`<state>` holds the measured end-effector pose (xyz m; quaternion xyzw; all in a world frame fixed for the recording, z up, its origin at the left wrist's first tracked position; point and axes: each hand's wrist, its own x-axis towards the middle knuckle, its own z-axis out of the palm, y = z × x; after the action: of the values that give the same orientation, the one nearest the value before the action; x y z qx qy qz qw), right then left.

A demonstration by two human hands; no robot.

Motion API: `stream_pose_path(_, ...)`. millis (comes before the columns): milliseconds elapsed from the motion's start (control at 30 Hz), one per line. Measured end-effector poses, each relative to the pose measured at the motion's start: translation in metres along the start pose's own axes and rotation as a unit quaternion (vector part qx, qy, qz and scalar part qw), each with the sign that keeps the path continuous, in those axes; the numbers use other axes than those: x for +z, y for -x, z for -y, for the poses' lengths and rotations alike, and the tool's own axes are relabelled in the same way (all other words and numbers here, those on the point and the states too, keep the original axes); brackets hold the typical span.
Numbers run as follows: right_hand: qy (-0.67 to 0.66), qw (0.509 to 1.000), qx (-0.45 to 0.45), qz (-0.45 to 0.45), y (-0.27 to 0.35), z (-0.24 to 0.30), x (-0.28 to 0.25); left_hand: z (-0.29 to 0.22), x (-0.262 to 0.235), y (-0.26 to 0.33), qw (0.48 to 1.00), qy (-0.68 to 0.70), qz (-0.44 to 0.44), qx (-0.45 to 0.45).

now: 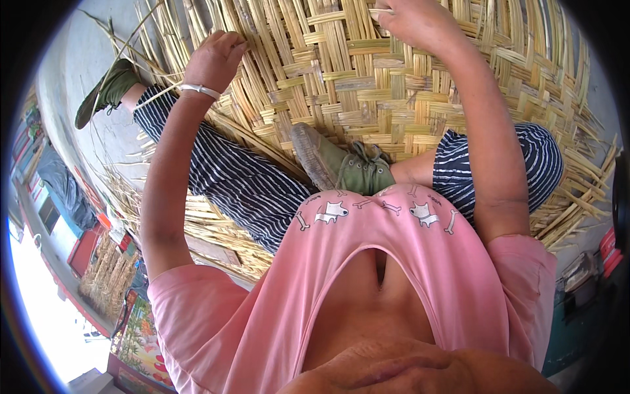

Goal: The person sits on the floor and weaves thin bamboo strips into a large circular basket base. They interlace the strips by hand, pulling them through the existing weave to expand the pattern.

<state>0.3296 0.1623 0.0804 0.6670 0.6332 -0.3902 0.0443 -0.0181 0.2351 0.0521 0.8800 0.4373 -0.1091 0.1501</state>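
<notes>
A large mat [367,98] of flat, straw-coloured split strips lies in front of me, woven over and under in bands. Toward its left side many long strips [262,52] run loose, not crossed by others. My left hand [216,62], with a white band at the wrist, is over these loose strips. Its fingers are curled closed, and what they hold is hidden. At the top of the view my right hand [417,23] is closed above the woven part. A pale strip [380,11] shows at its fingertips.
My legs in striped trousers [230,164] and green shoes [364,172] rest against and on the mat. Loose strips [223,230] lie under and beside my left leg, more [577,203] at the right. A straw bundle [105,276] stands far left.
</notes>
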Motion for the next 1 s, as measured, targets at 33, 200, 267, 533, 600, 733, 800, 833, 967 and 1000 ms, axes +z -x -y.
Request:
stream_pose_path(33, -0.008, 1.0, 0.025, 0.013, -0.002, 0.001, 0.001, -0.004, 0.003, 0.002, 0.998, -0.045, -0.043, 0.006)
stream_pose_path(200, -0.056, 0.997, 0.045, 0.0, 0.0, 0.004, 0.0, -0.037, 0.043, 0.007, 0.98, 0.009, -0.2, -0.016)
stream_pose_path(267, -0.087, 0.995, 0.007, -0.039, 0.004, 0.002, 0.003, -0.063, 0.059, 0.007, 0.978, -0.053, -0.196, -0.049)
stream_pose_path(533, -0.066, 0.997, 0.039, -0.009, -0.008, 0.0, 0.008, -0.107, 0.088, 0.001, 0.95, -0.012, -0.298, -0.094)
stream_pose_path(600, -0.071, 0.996, 0.047, 0.0, -0.011, -0.002, 0.011, -0.113, 0.09, -0.001, 0.954, 0.006, -0.289, -0.082)
stream_pose_path(733, -0.091, 0.995, 0.048, 0.005, -0.012, -0.002, 0.014, -0.12, 0.082, -0.011, 0.951, -0.038, -0.303, -0.043)
stream_pose_path(800, -0.09, 0.995, 0.045, 0.0, -0.012, -0.002, 0.014, -0.136, 0.062, -0.011, 0.947, -0.056, -0.315, -0.041)
stream_pose_path(833, -0.089, 0.995, 0.043, -0.004, -0.012, -0.001, 0.014, -0.129, 0.071, -0.008, 0.965, -0.002, -0.257, -0.055)
stream_pose_path(967, -0.11, 0.992, 0.061, 0.003, -0.011, 0.002, 0.013, -0.134, 0.065, -0.011, 0.959, 0.022, -0.278, -0.053)
stream_pose_path(1000, -0.112, 0.992, 0.064, 0.003, -0.01, 0.003, 0.013, -0.133, 0.067, -0.013, 0.956, 0.037, -0.285, -0.052)
